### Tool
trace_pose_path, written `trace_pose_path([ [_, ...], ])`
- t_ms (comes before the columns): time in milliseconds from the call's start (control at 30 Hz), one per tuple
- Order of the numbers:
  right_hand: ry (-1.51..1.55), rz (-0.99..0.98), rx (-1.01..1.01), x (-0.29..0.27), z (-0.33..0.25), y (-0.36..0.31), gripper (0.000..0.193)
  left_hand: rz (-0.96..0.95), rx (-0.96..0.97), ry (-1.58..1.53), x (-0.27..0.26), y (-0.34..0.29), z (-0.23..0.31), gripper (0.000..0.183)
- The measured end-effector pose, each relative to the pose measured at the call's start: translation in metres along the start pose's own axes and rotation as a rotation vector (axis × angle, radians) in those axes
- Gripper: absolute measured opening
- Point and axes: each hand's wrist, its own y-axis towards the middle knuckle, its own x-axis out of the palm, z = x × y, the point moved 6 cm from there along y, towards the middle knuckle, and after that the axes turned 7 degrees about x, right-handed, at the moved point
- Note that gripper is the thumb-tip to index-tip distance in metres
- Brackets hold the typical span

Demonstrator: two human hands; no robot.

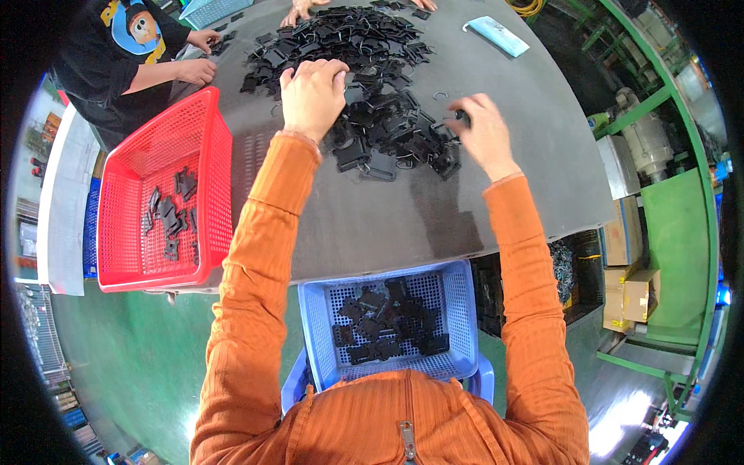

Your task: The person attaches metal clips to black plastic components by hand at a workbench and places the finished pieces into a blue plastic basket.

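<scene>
black part (463, 118) pinched in right grip (486, 137), cannot tell for left grip (312, 97)

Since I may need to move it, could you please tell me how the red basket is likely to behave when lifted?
The red basket is probably light for its size: its walls are perforated and it holds only scattered black parts. Its broad rim suggests it would stay fairly stiff. If tilted, those loose parts would likely slide.

Cardboard boxes (620, 287) stand beside a green panel (678, 252) at right
</scene>
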Motion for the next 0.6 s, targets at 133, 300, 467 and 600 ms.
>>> trace_pose_path([
  [133, 0.111, -0.135, -0.069, 0.025, -0.027, 0.000, 0.014, -0.164, 0.005, -0.303, 0.023, -0.026, 0.052, 0.018],
  [300, 0.433, 0.023, 0.096, -0.007, -0.042, 0.029, 0.010, 0.088, -0.082, -0.311, 0.011, -0.063, 0.028, 0.023],
  [467, 0.121, -0.186, 0.012, -0.011, -0.044, 0.034, 0.018, 0.029, -0.163, -0.378, 0.002, -0.104, 0.026, 0.017],
  [600, -0.091, -0.449, 0.134, 0.013, -0.039, 0.030, 0.021, -0.126, -0.176, -0.393, 0.007, -0.115, 0.064, 0.023],
])
